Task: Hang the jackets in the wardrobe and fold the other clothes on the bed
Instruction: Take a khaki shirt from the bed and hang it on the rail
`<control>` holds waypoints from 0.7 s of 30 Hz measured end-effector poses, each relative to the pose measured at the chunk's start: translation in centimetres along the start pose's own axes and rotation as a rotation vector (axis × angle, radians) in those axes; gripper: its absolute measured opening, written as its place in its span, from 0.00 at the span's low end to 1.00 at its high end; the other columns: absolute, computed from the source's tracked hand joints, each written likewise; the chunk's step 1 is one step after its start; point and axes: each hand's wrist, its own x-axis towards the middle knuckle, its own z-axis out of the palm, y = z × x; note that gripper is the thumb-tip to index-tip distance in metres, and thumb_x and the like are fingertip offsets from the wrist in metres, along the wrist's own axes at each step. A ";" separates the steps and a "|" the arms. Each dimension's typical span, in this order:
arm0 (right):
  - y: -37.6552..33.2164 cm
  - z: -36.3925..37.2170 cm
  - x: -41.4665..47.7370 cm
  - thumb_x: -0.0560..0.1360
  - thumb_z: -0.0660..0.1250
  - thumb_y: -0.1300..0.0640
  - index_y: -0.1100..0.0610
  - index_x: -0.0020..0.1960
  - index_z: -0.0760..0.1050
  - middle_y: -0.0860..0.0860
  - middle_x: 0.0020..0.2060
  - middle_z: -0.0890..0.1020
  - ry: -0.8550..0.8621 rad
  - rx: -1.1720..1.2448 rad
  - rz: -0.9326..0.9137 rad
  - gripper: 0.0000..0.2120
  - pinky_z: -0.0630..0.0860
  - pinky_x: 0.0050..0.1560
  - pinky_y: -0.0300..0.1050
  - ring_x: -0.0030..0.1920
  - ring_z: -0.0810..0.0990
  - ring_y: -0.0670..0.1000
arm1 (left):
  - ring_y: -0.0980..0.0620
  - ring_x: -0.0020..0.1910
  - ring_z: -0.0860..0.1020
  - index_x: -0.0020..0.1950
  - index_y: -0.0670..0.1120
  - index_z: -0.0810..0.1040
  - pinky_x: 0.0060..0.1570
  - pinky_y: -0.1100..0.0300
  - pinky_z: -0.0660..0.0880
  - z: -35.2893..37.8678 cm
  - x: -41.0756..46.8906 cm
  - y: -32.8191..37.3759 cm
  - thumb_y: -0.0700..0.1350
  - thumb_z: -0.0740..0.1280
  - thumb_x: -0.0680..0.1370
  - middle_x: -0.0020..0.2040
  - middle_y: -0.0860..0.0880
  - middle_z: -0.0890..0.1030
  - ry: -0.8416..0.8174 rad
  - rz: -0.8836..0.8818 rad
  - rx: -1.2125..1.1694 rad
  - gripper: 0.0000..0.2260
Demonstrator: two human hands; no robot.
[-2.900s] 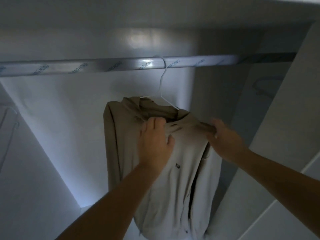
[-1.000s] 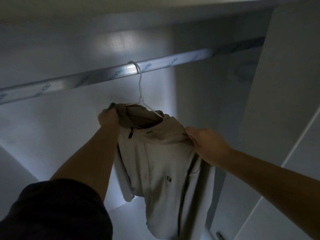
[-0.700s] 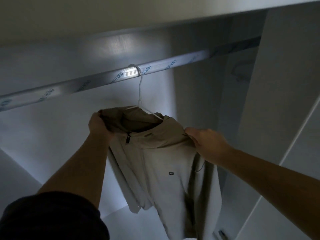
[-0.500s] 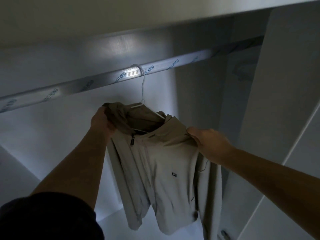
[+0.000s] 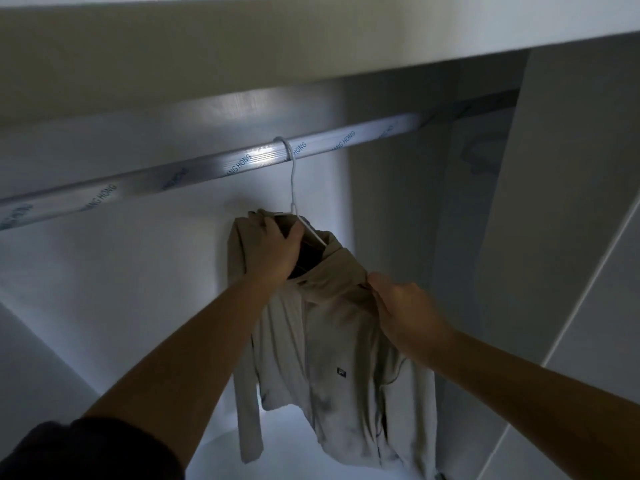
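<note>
You are looking up into a white wardrobe, its inside dim apart from a pale glow on the back panel and on the floor at the bottom. A metal hanging rail, wrapped in film printed with blue lettering, runs across the view from 9 o'clock up toward 2 o'clock. Above it sits the wardrobe's top panel; a white side panel closes the space at 3 o'clock.

The beige zip jacket hangs near the centre from a white wire hanger, whose hook sits over the rail at about 12 o'clock from the jacket's collar. A small dark logo shows on the chest. One sleeve drops toward 7 o'clock, and the hem trails down toward 5 o'clock, close to the side panel.

Your left hand reaches up to the jacket's collar and left shoulder, its grip closed on the fabric there, with fingertips touching the hanger's sloping arm. Your right hand, at 4 o'clock from the left, has its grip closed on a pinch of fabric at the jacket's other shoulder. A dark short sleeve covers your left upper arm at 7 o'clock; both forearms are bare.
</note>
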 end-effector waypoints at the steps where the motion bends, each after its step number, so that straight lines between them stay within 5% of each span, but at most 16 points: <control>1: -0.1 0.1 -0.3 0.79 0.54 0.61 0.57 0.53 0.70 0.57 0.37 0.79 0.015 0.007 0.013 0.08 0.74 0.37 0.50 0.37 0.78 0.61 | 0.43 0.69 0.67 0.78 0.46 0.51 0.65 0.63 0.57 0.3 -0.2 0.4 0.55 0.57 0.81 0.74 0.43 0.65 -0.007 0.018 0.020 0.29; 4: 0.0 0.0 -0.9 0.78 0.54 0.62 0.55 0.54 0.70 0.56 0.39 0.80 0.060 -0.006 0.051 0.09 0.71 0.36 0.45 0.36 0.78 0.59 | 0.43 0.69 0.67 0.78 0.47 0.52 0.59 0.62 0.61 1.1 -0.4 1.4 0.52 0.57 0.82 0.73 0.43 0.65 -0.073 0.049 0.007 0.27; 7: 0.2 -0.5 -1.2 0.79 0.53 0.59 0.52 0.59 0.69 0.55 0.41 0.80 0.083 -0.059 0.098 0.11 0.65 0.36 0.42 0.32 0.69 0.54 | 0.42 0.68 0.68 0.78 0.48 0.55 0.68 0.53 0.64 1.8 -0.3 1.9 0.53 0.55 0.82 0.72 0.41 0.66 -0.147 0.063 0.021 0.25; 10: 0.4 -1.1 -1.4 0.80 0.53 0.58 0.52 0.60 0.68 0.57 0.45 0.80 0.039 -0.031 0.109 0.11 0.67 0.39 0.44 0.40 0.77 0.59 | 0.41 0.67 0.69 0.76 0.50 0.59 0.67 0.47 0.66 2.5 -0.8 1.8 0.52 0.54 0.82 0.71 0.41 0.68 -0.143 0.078 0.031 0.23; 13: 0.5 -1.6 -2.1 0.81 0.52 0.56 0.54 0.56 0.67 0.58 0.47 0.79 0.019 0.030 0.107 0.07 0.74 0.44 0.49 0.47 0.79 0.61 | 0.46 0.68 0.68 0.75 0.52 0.63 0.67 0.54 0.64 3.1 -2.3 1.5 0.53 0.53 0.83 0.71 0.44 0.68 -0.133 0.132 -0.049 0.21; 16: 0.6 -2.3 -3.7 0.82 0.51 0.50 0.53 0.64 0.66 0.57 0.53 0.79 -0.035 0.009 0.140 0.13 0.71 0.47 0.49 0.51 0.79 0.60 | 0.54 0.67 0.66 0.75 0.51 0.64 0.61 0.64 0.60 3.3 -5.2 1.4 0.52 0.53 0.83 0.73 0.47 0.66 -0.050 0.213 -0.060 0.20; 21: 0.1 -5.1 -10.7 0.81 0.54 0.50 0.49 0.74 0.59 0.54 0.65 0.70 -0.062 0.133 0.168 0.21 0.73 0.52 0.49 0.58 0.76 0.58 | 0.51 0.76 0.56 0.76 0.50 0.59 0.70 0.60 0.56 3.3 -13.0 1.4 0.48 0.56 0.83 0.78 0.48 0.57 -0.088 0.405 0.055 0.22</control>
